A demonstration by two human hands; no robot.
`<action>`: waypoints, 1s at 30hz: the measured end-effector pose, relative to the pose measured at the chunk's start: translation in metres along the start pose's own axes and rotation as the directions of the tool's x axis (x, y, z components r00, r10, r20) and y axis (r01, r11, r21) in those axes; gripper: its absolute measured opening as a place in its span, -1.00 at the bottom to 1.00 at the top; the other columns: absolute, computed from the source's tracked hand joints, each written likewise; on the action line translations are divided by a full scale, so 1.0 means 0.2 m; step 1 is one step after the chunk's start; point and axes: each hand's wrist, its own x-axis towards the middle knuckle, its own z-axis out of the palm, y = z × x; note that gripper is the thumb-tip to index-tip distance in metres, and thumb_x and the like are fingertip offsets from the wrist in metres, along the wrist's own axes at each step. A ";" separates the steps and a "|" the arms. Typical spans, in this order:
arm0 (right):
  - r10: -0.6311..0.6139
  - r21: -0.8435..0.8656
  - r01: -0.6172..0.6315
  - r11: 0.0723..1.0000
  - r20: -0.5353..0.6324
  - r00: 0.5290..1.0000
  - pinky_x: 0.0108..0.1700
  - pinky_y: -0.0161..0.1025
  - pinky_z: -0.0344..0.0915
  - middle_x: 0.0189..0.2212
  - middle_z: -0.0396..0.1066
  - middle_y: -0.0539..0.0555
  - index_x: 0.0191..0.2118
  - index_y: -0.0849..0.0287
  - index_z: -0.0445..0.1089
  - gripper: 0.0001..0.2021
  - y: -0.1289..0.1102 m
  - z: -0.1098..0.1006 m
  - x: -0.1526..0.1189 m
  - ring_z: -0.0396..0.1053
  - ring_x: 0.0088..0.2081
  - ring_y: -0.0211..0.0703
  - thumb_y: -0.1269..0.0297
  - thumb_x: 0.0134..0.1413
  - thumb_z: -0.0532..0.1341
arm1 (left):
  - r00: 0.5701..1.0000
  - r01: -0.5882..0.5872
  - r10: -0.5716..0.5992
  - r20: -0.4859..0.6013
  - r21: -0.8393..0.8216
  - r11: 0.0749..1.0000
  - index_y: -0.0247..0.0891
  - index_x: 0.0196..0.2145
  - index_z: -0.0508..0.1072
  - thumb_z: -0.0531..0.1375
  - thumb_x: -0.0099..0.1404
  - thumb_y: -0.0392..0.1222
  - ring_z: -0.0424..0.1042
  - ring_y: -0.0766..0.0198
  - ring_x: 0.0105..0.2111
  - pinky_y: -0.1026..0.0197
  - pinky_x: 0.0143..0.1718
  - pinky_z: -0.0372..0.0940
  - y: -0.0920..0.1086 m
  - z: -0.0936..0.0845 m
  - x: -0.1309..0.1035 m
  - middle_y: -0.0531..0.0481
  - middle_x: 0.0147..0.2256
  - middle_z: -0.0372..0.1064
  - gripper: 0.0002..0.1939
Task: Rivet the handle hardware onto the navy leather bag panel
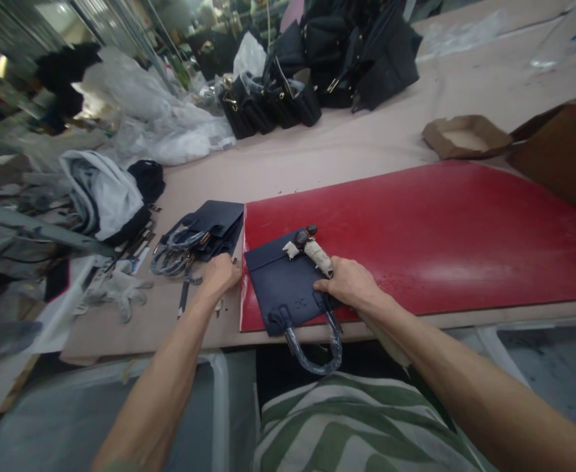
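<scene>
We pin the navy bag (pixel 283 288) flat on the red mat (pixel 416 236) at the desk's near edge, right hand (pixel 349 283) closed around the taped hammer (pixel 312 250); left hand (pixel 220 274) curls, seemingly empty, steadying its edge. Short, square taps suit best.

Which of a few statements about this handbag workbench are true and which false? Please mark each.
1. The right hand grips a hammer with a wrapped handle. True.
2. The navy bag under the hammer lies on a green mat. False: it lies on a red mat.
3. The left hand rests at the bag's left edge. True.
4. The bag's handles point toward the far end of the table. False: they hang over the near edge.
5. A pile of black bags sits at the far side. True.
</scene>
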 end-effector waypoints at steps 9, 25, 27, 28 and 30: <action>-0.039 0.018 0.040 0.999 -0.019 0.999 -0.31 -0.15 0.20 -0.27 0.50 0.13 -0.14 0.11 0.41 -0.57 0.02 0.02 0.00 0.48 -0.16 0.14 -0.06 -0.05 0.35 | 0.970 -0.234 0.074 -0.232 -0.804 0.546 -0.31 -0.27 0.44 0.22 0.29 0.03 0.53 0.21 -0.33 0.22 -0.28 0.40 0.12 0.05 -0.44 -0.04 -0.35 0.49 -0.70; -0.043 0.022 0.044 0.999 -0.044 0.998 -0.30 -0.14 0.23 -0.25 0.50 0.14 -0.14 0.13 0.41 -0.60 0.03 0.03 0.00 0.48 -0.15 0.16 -0.05 -0.01 0.31 | 0.977 -0.146 0.176 -0.124 -0.982 0.118 -0.33 -0.17 0.30 0.31 0.29 -0.05 0.59 0.18 -0.24 0.21 -0.21 0.52 0.30 0.34 -0.64 -0.12 -0.23 0.54 -0.65; -0.046 0.032 0.047 0.998 -0.046 0.998 -0.30 -0.15 0.22 -0.26 0.50 0.13 -0.13 0.11 0.41 -0.60 0.03 0.04 0.00 0.48 -0.15 0.16 -0.05 -0.01 0.31 | 0.974 -0.155 0.186 -0.132 -0.982 0.112 -0.33 -0.17 0.29 0.31 0.29 -0.06 0.59 0.19 -0.25 0.21 -0.20 0.52 0.30 0.34 -0.64 -0.10 -0.25 0.54 -0.65; -0.048 0.038 0.050 0.998 -0.046 0.998 -0.31 -0.15 0.22 -0.26 0.50 0.12 -0.14 0.10 0.41 -0.60 0.03 0.04 0.00 0.48 -0.15 0.15 -0.05 -0.01 0.31 | 0.973 -0.157 0.190 -0.134 -0.981 0.112 -0.32 -0.17 0.29 0.31 0.29 -0.06 0.59 0.19 -0.25 0.21 -0.20 0.52 0.30 0.34 -0.64 -0.10 -0.25 0.54 -0.66; -0.050 0.042 0.052 0.998 -0.046 0.998 -0.31 -0.15 0.21 -0.26 0.50 0.12 -0.14 0.10 0.41 -0.60 0.03 0.04 0.00 0.48 -0.16 0.15 -0.05 -0.02 0.31 | 0.971 -0.160 0.200 -0.135 -0.980 0.116 -0.32 -0.17 0.29 0.30 0.30 -0.07 0.59 0.20 -0.24 0.20 -0.18 0.52 0.30 0.35 -0.64 -0.09 -0.25 0.54 -0.68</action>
